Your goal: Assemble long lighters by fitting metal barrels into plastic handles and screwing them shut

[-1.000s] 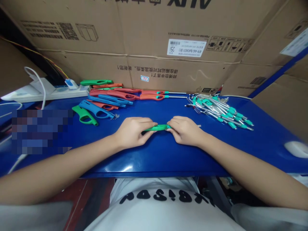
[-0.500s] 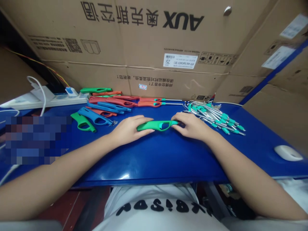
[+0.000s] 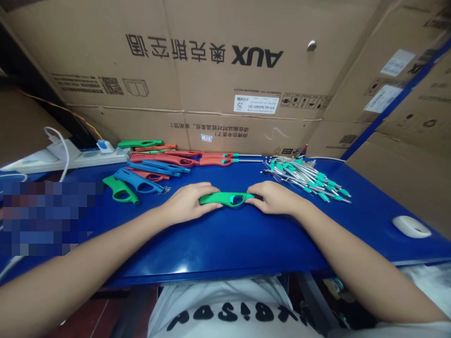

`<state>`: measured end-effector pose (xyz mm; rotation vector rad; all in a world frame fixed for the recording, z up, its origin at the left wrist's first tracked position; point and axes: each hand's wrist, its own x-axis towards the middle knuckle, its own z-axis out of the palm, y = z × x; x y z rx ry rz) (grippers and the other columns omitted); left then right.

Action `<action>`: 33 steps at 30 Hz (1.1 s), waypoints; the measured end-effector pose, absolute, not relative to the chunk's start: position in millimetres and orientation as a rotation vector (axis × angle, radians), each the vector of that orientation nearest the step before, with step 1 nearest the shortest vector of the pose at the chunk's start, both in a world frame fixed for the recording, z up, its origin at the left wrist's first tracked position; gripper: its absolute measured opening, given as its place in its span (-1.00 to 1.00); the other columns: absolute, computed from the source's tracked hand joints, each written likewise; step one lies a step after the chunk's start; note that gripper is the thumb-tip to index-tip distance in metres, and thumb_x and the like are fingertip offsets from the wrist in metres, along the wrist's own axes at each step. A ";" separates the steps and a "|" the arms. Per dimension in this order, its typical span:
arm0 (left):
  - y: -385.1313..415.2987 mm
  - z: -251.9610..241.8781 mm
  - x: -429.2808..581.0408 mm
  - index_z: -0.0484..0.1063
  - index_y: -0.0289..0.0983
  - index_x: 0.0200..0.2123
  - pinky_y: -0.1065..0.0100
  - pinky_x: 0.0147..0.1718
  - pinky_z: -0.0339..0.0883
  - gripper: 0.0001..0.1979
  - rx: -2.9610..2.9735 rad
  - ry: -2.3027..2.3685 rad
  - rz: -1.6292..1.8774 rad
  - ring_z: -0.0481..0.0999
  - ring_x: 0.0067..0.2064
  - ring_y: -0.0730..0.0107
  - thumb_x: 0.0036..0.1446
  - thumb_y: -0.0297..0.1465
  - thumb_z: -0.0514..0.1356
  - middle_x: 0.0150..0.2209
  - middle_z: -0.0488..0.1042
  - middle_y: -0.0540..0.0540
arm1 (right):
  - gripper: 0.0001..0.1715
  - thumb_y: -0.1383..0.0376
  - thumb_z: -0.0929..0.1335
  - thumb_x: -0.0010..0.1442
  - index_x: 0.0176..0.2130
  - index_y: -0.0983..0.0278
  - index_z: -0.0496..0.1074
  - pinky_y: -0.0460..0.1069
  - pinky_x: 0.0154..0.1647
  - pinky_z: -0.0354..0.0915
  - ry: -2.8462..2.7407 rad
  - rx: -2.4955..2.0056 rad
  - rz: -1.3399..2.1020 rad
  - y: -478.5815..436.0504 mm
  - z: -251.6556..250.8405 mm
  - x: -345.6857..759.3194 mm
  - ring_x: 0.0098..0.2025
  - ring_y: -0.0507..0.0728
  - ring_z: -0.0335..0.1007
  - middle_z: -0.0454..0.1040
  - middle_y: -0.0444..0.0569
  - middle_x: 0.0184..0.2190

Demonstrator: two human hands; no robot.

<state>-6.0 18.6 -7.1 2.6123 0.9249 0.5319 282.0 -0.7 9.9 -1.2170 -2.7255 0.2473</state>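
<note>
A green utility lighter (image 3: 223, 198) is held level between my two hands, just above the blue tabletop. My left hand (image 3: 188, 202) wraps thumb and fingers around its broad handle end. At the narrow nose end, my right hand (image 3: 269, 197) is closed, its thumb and fingers pinching the front tip. A teal trigger piece shows inside the lighter's finger opening. Whatever metal rod extends from the nose is hidden by my right hand. Behind that hand lies a pile of metal lighter rods with teal parts (image 3: 310, 173).
Red lighters with rods fitted (image 3: 218, 161), blue handles (image 3: 143, 182) and a green handle (image 3: 121, 190) lie at the left and back. A white power strip (image 3: 77, 157) sits at back left, a white mouse-shaped object (image 3: 411, 226) at right. Cardboard (image 3: 197, 89) walls the table's back.
My right hand has slid left, closer to the lighter's nose, covering the bit of rod that showed before. My left hand keeps its hold. The camera view has tilted slightly upward.
</note>
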 end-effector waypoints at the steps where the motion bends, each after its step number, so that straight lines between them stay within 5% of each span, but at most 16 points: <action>1: 17.3 -6.8 -5.1 0.50 -0.21 -0.01 0.36 -0.24 0.35 -0.63 2.623 0.943 0.504 0.53 -0.15 0.27 0.31 -0.08 0.18 -0.15 0.50 -0.07 | -0.71 0.18 0.30 0.37 -0.35 0.28 0.39 -0.04 -0.37 0.07 -2.721 -1.232 0.264 -0.3 10.5 282.1 -0.39 0.08 0.30 0.47 -0.03 -0.40; 8: 18.0 -9.7 -3.5 0.50 -0.17 0.05 0.30 -0.10 0.40 -0.65 2.684 1.026 0.505 0.51 -0.02 0.21 0.30 -0.14 0.20 -0.04 0.48 -0.09 | -0.76 0.13 0.35 0.31 -0.29 0.25 0.39 -0.05 -0.39 0.09 -2.684 -1.334 0.297 2.1 14.3 287.7 -0.33 0.09 0.33 0.48 -0.06 -0.31; 16: 23.7 -8.1 -7.9 0.53 -0.20 0.03 0.19 -0.09 0.42 -0.63 2.749 1.185 0.490 0.48 -0.02 0.12 0.29 -0.12 0.20 -0.06 0.51 -0.13 | -0.55 0.05 0.36 0.32 0.10 0.23 0.38 0.05 -0.01 0.31 -2.587 -1.174 0.312 3.2 12.4 289.5 -0.01 0.19 0.42 0.49 0.04 -0.02; 33: 17.0 -11.6 -4.0 0.49 -0.24 0.09 0.13 0.06 0.40 -0.66 2.748 1.034 0.555 0.47 0.02 0.14 0.34 -0.25 0.14 -0.03 0.50 -0.17 | -0.71 0.14 0.30 0.37 -0.04 0.25 0.47 0.05 -0.04 0.35 -2.587 -1.251 0.182 7.8 4.8 286.9 -0.06 0.18 0.43 0.50 0.05 -0.08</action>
